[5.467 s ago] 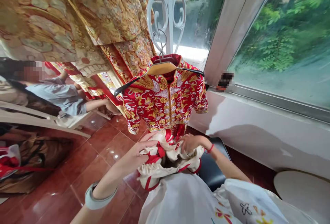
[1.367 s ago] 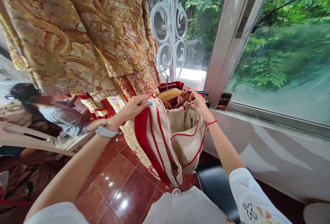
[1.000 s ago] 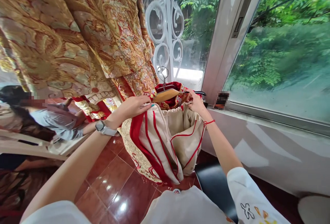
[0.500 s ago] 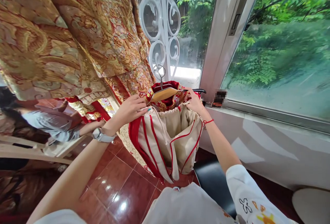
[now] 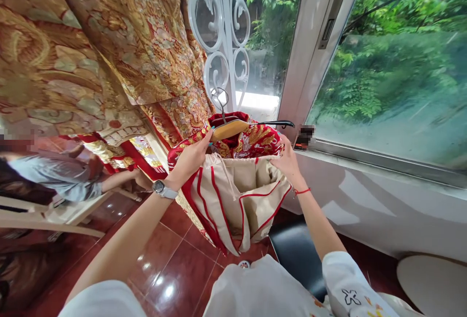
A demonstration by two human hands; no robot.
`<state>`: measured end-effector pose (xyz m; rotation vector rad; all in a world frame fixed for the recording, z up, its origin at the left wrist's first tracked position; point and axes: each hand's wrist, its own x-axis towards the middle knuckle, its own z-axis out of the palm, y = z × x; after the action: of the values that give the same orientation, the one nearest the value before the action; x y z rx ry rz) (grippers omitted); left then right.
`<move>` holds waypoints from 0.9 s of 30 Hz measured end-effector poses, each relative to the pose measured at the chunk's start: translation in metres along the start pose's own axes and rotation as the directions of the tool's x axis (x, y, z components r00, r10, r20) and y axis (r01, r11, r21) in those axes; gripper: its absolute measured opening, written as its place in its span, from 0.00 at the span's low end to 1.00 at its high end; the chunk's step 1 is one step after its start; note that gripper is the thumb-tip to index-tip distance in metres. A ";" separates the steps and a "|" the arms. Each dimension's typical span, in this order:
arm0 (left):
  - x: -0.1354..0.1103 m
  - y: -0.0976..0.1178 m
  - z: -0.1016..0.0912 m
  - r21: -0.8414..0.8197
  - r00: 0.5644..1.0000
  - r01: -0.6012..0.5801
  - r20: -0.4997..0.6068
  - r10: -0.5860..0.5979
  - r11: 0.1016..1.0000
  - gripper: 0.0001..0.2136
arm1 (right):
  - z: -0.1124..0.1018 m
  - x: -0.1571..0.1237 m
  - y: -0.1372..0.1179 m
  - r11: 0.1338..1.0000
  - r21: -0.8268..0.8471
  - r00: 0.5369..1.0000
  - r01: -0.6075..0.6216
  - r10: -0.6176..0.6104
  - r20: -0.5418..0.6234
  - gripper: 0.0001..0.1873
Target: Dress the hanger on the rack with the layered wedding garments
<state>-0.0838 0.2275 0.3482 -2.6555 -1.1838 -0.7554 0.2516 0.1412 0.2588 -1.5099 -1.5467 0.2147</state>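
A cream skirt (image 5: 251, 180) with red-edged panels and a gathered drawstring waist hangs between my hands. My left hand (image 5: 193, 161) is closed on the left end of its waistband, the thumb reaching up beside the wooden hanger (image 5: 229, 130). On the right end, my right hand (image 5: 286, 163) grips the waistband. Directly behind the skirt is a red jacket (image 5: 260, 139) with gold embroidery, hung on the wooden hanger. A black hanger (image 5: 279, 123) sticks out to the right. Most of the fingertips are hidden by cloth.
Large gold embroidered garments (image 5: 127, 39) hang at left, beside a white scrolled metal frame (image 5: 228, 39). A window ledge (image 5: 383, 163) runs along the right. Below stand a black seat (image 5: 299, 253) and a round white seat (image 5: 430, 283). Another person (image 5: 62, 171) sits at far left.
My hands have moved apart along the waistband, the right one outward and the left one turned thumb up. More of the red jacket shows behind the skirt.
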 end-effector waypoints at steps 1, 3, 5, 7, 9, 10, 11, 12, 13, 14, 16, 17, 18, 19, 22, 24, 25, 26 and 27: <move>0.000 0.001 0.001 -0.022 1.000 -0.001 -0.010 0.000 1.000 0.27 | 0.003 -0.016 0.009 0.999 -0.031 1.000 -0.027 0.027 -0.005 0.44; 0.001 0.006 0.003 -0.078 1.000 0.001 -0.025 -0.003 0.997 0.27 | 0.015 -0.047 0.027 0.993 -0.054 0.993 -0.109 0.111 0.030 0.31; 0.002 0.012 0.006 -0.148 1.000 -0.001 -0.029 -0.004 0.989 0.27 | 0.029 -0.075 0.043 0.981 -0.049 0.969 -0.188 0.194 0.151 0.14; 0.003 0.016 0.007 -0.200 1.000 0.010 -0.022 -0.014 0.980 0.27 | 0.039 -0.092 0.055 0.969 -0.017 0.937 -0.246 0.243 0.251 0.06; 0.003 0.017 0.007 -0.220 0.999 0.031 -0.007 -0.033 0.975 0.27 | 0.037 -0.094 0.062 0.964 0.045 0.918 -0.261 0.233 0.321 0.07; 0.003 0.017 0.006 -0.223 0.999 0.038 -0.002 -0.040 0.974 0.27 | 0.032 -0.090 0.064 0.961 0.083 0.911 -0.263 0.219 0.350 0.08; 0.003 0.016 0.005 -0.226 0.999 0.042 0.002 -0.042 0.973 0.27 | 0.024 -0.084 0.065 0.956 0.124 0.906 -0.266 0.203 0.372 0.09; 0.004 0.015 0.003 -0.233 0.999 0.041 0.004 -0.041 0.972 0.27 | 0.014 -0.074 0.064 0.950 0.162 0.904 -0.267 0.188 0.384 0.10; 0.004 0.013 0.002 -0.243 0.999 0.038 0.006 -0.038 0.969 0.27 | 0.003 -0.063 0.062 0.944 0.196 0.908 -0.267 0.179 0.378 0.11; 0.004 0.012 0.001 -0.257 0.999 0.034 0.010 -0.032 0.966 0.27 | -0.008 -0.050 0.059 0.937 0.226 0.919 -0.266 0.175 0.354 0.13; 0.004 0.010 -0.002 -0.291 1.000 0.024 0.023 -0.018 0.956 0.27 | -0.029 -0.021 0.048 0.927 0.274 0.947 -0.256 0.183 0.265 0.16; 0.004 0.009 -0.003 -0.309 1.000 0.020 0.027 -0.012 0.951 0.26 | -0.038 -0.005 0.041 0.924 0.292 0.959 -0.247 0.189 0.211 0.18; 0.003 0.009 -0.004 -0.324 1.000 0.015 0.027 -0.007 0.946 0.26 | -0.045 0.012 0.032 0.922 0.307 0.968 -0.236 0.195 0.160 0.20; 0.003 0.008 -0.004 -0.336 1.000 0.010 0.024 -0.002 0.942 0.26 | -0.051 0.028 0.022 0.921 0.319 0.973 -0.226 0.198 0.117 0.21; 0.001 0.007 -0.007 -0.351 1.000 -0.005 0.013 0.011 0.936 0.27 | -0.067 0.068 -0.010 0.944 0.312 0.991 -0.110 0.127 -0.033 0.26; 0.000 0.009 -0.008 -0.350 1.000 -0.003 0.009 0.006 0.937 0.26 | -0.079 0.080 -0.027 0.965 0.261 0.989 0.018 0.022 -0.149 0.31; -0.001 0.010 -0.009 -0.347 1.000 0.001 0.007 0.002 0.938 0.26 | -0.086 0.080 -0.033 0.971 0.226 0.981 0.075 -0.030 -0.194 0.33; -0.001 0.012 -0.009 -0.343 1.000 0.003 0.003 -0.002 0.939 0.26 | -0.092 0.077 -0.036 0.974 0.195 0.974 0.115 -0.072 -0.215 0.35; -0.002 0.014 -0.009 -0.339 1.000 0.006 -0.004 -0.007 0.941 0.26 | -0.099 0.071 -0.038 0.975 0.175 0.972 0.135 -0.096 -0.214 0.38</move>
<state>-0.0779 0.2142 0.3560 -2.9179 -1.1518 -1.0532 0.3073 0.1477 0.3734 -1.2489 -1.4030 0.1295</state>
